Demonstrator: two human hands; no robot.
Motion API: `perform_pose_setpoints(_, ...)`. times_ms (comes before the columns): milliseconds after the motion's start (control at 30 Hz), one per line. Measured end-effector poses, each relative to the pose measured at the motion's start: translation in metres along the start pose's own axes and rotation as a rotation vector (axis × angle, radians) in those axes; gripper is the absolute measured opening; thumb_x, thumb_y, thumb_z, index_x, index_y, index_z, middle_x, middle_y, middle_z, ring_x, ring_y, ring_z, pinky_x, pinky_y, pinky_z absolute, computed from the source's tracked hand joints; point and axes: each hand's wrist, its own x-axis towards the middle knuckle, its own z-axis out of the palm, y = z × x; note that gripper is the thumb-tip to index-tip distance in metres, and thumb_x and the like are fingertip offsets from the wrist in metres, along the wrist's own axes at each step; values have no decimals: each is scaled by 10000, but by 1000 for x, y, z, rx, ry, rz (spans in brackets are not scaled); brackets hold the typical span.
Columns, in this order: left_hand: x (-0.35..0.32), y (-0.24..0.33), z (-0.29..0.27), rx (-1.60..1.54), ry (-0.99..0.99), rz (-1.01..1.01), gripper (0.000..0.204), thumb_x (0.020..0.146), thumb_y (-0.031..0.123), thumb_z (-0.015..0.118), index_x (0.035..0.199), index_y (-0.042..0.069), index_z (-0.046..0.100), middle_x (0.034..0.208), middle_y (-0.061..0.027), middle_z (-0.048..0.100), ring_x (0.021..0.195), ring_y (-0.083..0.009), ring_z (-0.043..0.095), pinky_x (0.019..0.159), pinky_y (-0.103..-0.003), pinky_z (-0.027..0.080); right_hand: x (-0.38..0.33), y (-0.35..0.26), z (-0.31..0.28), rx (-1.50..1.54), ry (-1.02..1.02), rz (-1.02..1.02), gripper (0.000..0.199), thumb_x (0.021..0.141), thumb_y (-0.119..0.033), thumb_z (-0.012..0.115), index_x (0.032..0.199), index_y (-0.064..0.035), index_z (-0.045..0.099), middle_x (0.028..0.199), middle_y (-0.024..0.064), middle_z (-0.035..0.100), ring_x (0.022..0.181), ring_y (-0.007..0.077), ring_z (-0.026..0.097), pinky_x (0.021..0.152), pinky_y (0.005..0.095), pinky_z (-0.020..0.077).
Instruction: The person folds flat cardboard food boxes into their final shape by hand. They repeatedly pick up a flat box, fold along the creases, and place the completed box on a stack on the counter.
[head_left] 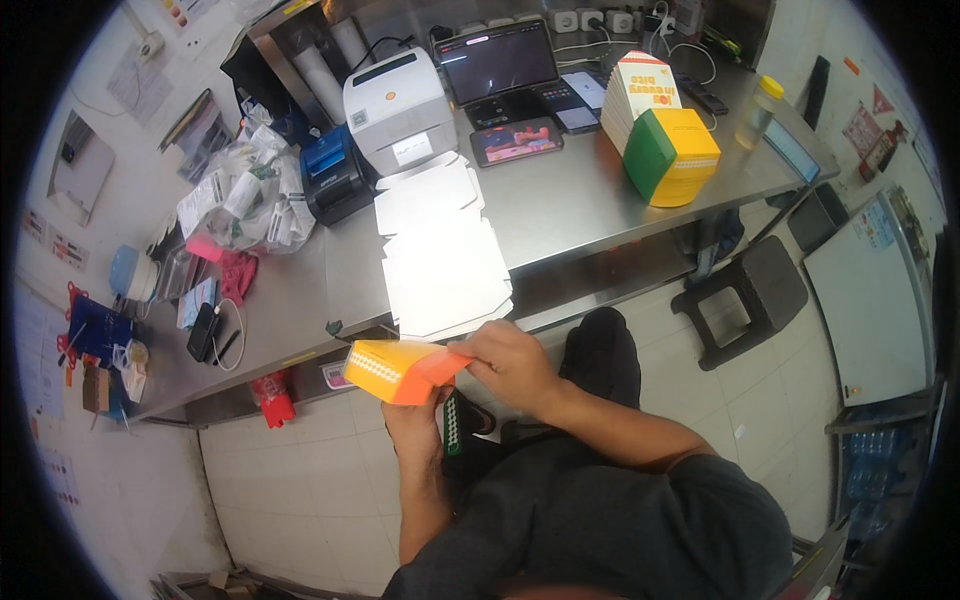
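Observation:
A partly folded yellow and orange food carton [385,372] is held over my lap, just in front of the table edge. My left hand [415,418] grips it from below, with the fingers mostly hidden behind the card. My right hand [508,365] is closed in a pinch on the carton's orange flap [440,366]. A green patterned strip [452,425] hangs below, beside my left wrist. On the table, right by the carton, flat white carton blanks [445,275] lie in an overlapping pile that reaches the front edge.
Nested folded cartons [672,155] stand at the right of the steel table [555,215]. Behind the blanks are a white label printer [398,108], a phone [516,141] and a laptop [498,65]. Plastic bags [262,200] crowd the left. A dark stool [745,300] stands on the floor at right.

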Motion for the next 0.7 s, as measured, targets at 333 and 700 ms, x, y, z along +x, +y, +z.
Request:
perform_pose_setpoints(333, -10, -19, -4, -182, 35, 8, 157, 1029, 87, 727, 1118, -39, 697, 1019, -97, 756, 864, -116, 700, 785, -244, 550, 9, -14, 0, 140, -150, -69, 112, 909, -73, 724, 963, 6, 665, 980, 142, 667, 909, 352, 656, 802, 436, 553)
perform_pose_setpoints(700, -15, -40, 1, 412, 32, 285, 149, 1015, 40, 711, 1141, -37, 725, 1063, -89, 750, 978, -151, 691, 892, -284, 545, 9, -10, 4, 168, -226, 188, 131, 931, -111, 655, 961, 17, 654, 932, 185, 658, 901, 387, 667, 810, 460, 553)
